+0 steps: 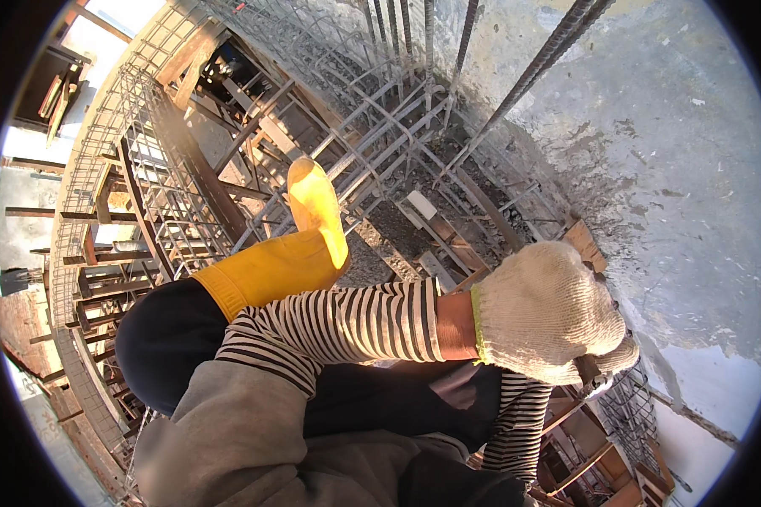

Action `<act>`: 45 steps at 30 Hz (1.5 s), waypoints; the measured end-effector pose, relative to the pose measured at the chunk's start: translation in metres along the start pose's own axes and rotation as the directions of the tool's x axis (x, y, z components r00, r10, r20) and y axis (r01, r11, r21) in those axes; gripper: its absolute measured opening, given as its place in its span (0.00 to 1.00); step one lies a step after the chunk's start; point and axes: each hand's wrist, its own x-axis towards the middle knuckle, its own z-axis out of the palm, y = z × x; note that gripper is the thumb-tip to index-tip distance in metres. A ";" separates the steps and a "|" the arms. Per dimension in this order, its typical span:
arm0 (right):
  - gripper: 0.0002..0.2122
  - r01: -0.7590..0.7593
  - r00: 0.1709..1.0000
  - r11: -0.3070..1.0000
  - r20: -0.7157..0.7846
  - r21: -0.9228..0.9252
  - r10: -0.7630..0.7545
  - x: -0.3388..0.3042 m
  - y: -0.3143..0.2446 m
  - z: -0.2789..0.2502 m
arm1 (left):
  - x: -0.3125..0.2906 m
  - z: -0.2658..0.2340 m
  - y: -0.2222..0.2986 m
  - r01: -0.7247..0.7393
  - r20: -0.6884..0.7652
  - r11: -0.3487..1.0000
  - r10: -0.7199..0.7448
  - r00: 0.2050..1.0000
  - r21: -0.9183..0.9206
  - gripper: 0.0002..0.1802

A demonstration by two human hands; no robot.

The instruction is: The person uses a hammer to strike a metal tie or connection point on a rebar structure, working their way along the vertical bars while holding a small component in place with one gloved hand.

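Observation:
My left arm, in a black-and-white striped sleeve, reaches across my body to the right. My left hand wears a cream knitted glove with a yellow-green cuff edge; it looks closed, its back toward me and its fingertips out of sight. Just below and beyond it is my right hand, also gloved and mostly covered by the left. Its visible fingers are curled beside a small dark grey piece whose kind I cannot make out. Both hands are close to the grey concrete wall.
Steel reinforcing bars form a cage ahead, and several upright bars rise along the wall. My yellow boot rests by the cage. Wooden boards lie within it. Curved mesh and timber supports stand left.

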 end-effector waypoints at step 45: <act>0.13 0.021 1.000 0.978 0.013 -0.207 -0.019 0.002 0.001 0.015 | -0.034 0.045 -0.096 -0.032 -0.018 0.977 0.037 0.999 0.210 0.15</act>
